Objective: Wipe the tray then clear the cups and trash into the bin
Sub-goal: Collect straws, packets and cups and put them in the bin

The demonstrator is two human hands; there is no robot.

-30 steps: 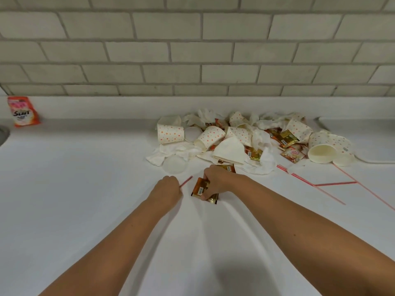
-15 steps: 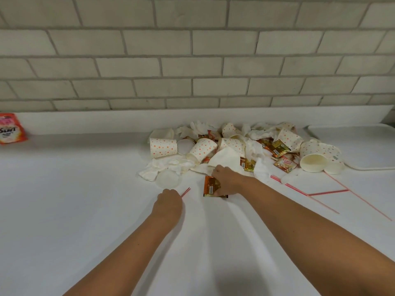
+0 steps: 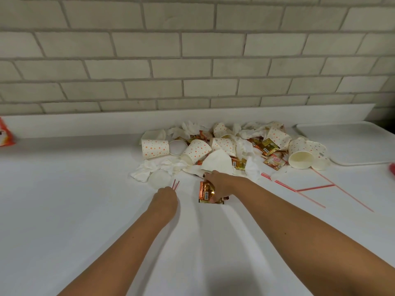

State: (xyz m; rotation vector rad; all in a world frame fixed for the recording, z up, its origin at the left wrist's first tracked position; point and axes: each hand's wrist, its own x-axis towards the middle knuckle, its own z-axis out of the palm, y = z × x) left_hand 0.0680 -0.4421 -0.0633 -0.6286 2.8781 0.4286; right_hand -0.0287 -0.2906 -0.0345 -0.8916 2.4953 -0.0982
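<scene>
A heap of trash lies against the back ledge of the white counter: dotted paper cups, crumpled white napkins, orange-gold sachets and a clear lid. My right hand grips several orange sachets at the heap's near edge. My left hand is curled around thin red straws, whose tips poke out beyond the knuckles. A white tray lies flat at the far right.
More red straws lie loose on the counter to the right of my right arm. An orange packet leans at the far left by the brick wall. A red object shows at the right edge.
My right hand has drawn the sachets slightly nearer and turned them upright. My left hand holds the straws in much the same place. The camera view has tilted up and shifted right.
</scene>
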